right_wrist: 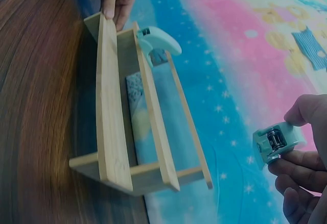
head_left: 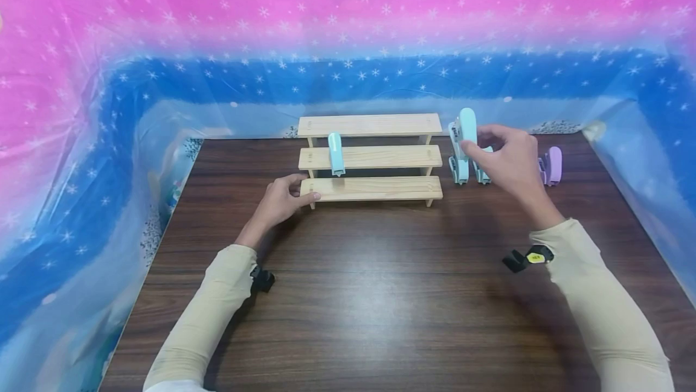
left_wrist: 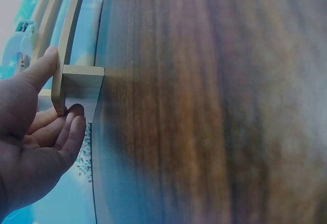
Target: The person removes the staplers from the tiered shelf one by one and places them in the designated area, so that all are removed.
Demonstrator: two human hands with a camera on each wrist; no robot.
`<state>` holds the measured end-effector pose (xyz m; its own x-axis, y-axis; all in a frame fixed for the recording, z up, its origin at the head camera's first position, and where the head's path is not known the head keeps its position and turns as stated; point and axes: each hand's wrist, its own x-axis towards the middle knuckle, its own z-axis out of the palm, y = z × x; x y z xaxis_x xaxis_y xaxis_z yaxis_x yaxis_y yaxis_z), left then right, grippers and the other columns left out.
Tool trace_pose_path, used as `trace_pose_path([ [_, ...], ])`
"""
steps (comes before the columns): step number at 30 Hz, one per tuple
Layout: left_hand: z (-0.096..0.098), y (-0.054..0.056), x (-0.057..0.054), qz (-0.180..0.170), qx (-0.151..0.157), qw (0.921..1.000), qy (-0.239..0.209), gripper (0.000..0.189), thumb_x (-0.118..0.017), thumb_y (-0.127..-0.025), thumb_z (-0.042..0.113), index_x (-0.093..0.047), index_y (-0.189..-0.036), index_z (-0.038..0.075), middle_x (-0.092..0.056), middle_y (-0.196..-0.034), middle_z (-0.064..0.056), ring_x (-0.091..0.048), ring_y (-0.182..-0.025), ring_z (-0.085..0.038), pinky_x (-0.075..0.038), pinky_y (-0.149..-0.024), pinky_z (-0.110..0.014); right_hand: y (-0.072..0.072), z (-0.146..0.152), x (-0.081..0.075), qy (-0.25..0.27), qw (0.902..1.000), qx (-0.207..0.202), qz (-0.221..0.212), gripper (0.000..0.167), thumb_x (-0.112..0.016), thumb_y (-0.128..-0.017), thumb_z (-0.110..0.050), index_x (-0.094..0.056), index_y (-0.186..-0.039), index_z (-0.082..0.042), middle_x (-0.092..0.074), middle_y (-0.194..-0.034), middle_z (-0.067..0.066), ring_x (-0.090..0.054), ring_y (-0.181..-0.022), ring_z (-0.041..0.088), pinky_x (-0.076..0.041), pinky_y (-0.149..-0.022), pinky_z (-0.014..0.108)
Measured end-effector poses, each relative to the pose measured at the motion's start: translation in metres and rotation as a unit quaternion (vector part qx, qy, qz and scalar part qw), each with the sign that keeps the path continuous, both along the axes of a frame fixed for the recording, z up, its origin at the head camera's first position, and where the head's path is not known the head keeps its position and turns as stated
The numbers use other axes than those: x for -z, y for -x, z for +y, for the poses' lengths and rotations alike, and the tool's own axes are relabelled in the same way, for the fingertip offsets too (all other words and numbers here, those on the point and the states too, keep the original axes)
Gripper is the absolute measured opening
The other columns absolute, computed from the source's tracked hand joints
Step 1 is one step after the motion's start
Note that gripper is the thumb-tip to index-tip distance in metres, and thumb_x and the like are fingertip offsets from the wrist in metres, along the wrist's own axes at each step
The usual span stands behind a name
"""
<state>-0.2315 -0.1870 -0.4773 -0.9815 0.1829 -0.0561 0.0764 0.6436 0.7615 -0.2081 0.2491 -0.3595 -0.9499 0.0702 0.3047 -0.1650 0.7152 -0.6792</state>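
Note:
A three-tier wooden display rack (head_left: 380,189) stands at the back of the table. My left hand (head_left: 280,200) holds the left end of its lowest board, the thumb on the board and the fingers around the edge, as the left wrist view shows. On the middle board rests a mint stapler (head_left: 336,155), also visible from the side in the right wrist view. Right of the rack, my right hand (head_left: 511,159) grips another mint stapler (head_left: 467,126) above the table, its end facing the right wrist camera. The palm side of that hand is hidden in the head view.
Below and beside the right hand stand more mint staplers (head_left: 460,172), partly covered by the hand and the held one. A purple stapler (head_left: 554,165) stands further right. Behind the dark wooden table (head_left: 348,295) hangs a pink and blue patterned cloth (head_left: 348,78).

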Motion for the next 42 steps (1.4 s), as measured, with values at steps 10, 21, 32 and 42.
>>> trace_pose_path([
  [10,0.000,-0.001,-0.002,0.004,0.003,1.0000,0.000,0.069,-0.078,-0.092,0.041,-0.056,-0.142,0.000,-0.070,-0.122,-0.017,-0.068,-0.110,-0.030,-0.057,-0.091,-0.047,0.000,0.029,0.007,-0.021,0.9992,0.032,0.012,0.047,-0.074,-0.090,-0.047,-0.077,-0.116,-0.009,-0.076,-0.102,0.013,-0.059,-0.075,0.009,-0.043,-0.063,0.022],
  [21,0.000,-0.001,-0.002,0.004,0.003,1.0000,0.002,0.071,-0.077,-0.091,0.044,-0.056,-0.143,0.001,-0.069,-0.123,-0.017,-0.066,-0.112,-0.030,-0.055,-0.095,-0.047,0.001,0.063,0.010,-0.021,0.9978,0.061,0.012,0.051,-0.074,-0.090,-0.046,-0.075,-0.121,-0.005,-0.074,-0.109,0.020,-0.056,-0.076,-0.002,-0.042,-0.068,0.019],
  [32,0.000,-0.002,-0.003,0.003,0.003,1.0000,0.001,0.072,-0.077,-0.091,0.044,-0.055,-0.144,0.000,-0.069,-0.123,-0.018,-0.066,-0.112,-0.030,-0.055,-0.095,-0.048,0.001,0.103,0.011,0.016,0.9961,0.085,-0.021,0.057,-0.075,-0.091,-0.042,-0.068,-0.130,-0.001,-0.068,-0.098,-0.011,-0.057,-0.078,-0.006,-0.045,-0.068,0.010],
  [42,0.000,-0.002,-0.003,0.004,0.000,1.0000,0.002,0.070,-0.077,-0.092,0.042,-0.055,-0.143,0.000,-0.070,-0.121,-0.018,-0.066,-0.111,-0.030,-0.055,-0.094,-0.047,0.005,0.144,0.015,0.052,0.9933,0.097,-0.034,0.049,-0.074,-0.092,-0.036,-0.069,-0.127,-0.001,-0.059,-0.084,-0.031,-0.059,-0.077,-0.008,-0.047,-0.065,0.007],
])
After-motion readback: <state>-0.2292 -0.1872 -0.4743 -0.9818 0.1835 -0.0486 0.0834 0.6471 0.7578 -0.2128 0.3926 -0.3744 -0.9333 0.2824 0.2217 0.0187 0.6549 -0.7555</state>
